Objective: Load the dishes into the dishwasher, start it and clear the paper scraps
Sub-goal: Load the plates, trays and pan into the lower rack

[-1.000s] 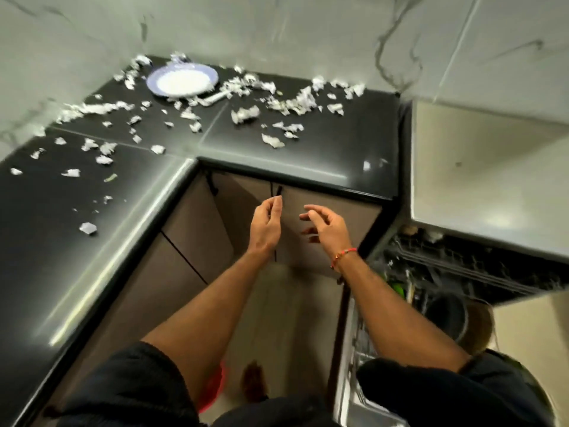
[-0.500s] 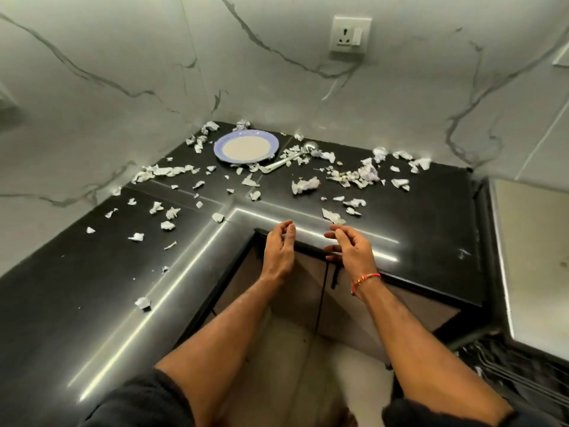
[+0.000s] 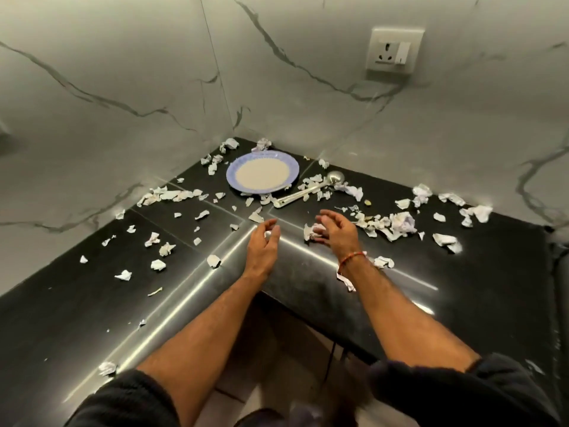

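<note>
I am looking at a home kitchen. A glossy black stone countertop [image 3: 308, 282] wraps an inside corner, and grey-veined marble wall panels [image 3: 123, 72] rise behind it. A white wall socket with a switch [image 3: 394, 50] sits above the counter. A blue-rimmed plate [image 3: 262, 171] and a metal ladle [image 3: 308, 189] lie near the corner among torn paper scraps [image 3: 397, 223]. Below the counter edge I see a cabinet front [image 3: 308, 343] and tiled floor.
</note>
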`<state>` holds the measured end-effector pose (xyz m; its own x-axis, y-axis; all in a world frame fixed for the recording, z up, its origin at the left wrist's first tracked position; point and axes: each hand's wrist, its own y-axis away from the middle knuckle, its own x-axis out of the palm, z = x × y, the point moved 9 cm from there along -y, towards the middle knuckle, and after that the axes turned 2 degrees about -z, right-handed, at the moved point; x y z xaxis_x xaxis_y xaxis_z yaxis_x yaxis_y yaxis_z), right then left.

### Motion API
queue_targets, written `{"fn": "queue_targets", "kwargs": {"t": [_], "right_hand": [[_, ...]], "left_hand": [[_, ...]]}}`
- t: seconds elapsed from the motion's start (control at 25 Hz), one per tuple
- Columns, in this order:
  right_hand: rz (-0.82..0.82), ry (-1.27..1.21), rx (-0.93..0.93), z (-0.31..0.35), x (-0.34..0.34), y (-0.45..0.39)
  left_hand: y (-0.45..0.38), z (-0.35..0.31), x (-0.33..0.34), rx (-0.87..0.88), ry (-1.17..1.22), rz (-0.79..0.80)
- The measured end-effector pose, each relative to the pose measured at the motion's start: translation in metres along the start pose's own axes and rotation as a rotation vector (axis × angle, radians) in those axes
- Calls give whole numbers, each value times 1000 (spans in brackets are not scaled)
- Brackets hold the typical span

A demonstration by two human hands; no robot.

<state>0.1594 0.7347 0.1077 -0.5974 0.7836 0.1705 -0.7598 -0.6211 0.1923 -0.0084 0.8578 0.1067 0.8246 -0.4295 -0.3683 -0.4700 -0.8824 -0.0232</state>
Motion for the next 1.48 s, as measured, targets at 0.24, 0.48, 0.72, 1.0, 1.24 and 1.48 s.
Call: {"fn": "queue_targets", "kwargs": {"t": [0.24, 0.48, 0.72, 1.0, 1.24, 1.48], "right_hand": [[19, 2, 79, 2, 21, -67], [-70, 37, 117, -4, 34, -118], [-159, 100, 132, -6, 40, -155], [-242, 136, 143, -7, 26, -155], [-306, 138, 93, 3, -4, -136], [-528, -183, 62, 20, -69, -98]], "left_hand": [[-83, -9, 10, 19, -138, -16], [-174, 11, 41, 74, -251, 53], [-226, 38, 79, 140, -641, 285], [-236, 54, 101, 238, -971, 341], [-220, 30, 105, 193, -405, 303], [-136, -31, 147, 259, 115, 529]]}}
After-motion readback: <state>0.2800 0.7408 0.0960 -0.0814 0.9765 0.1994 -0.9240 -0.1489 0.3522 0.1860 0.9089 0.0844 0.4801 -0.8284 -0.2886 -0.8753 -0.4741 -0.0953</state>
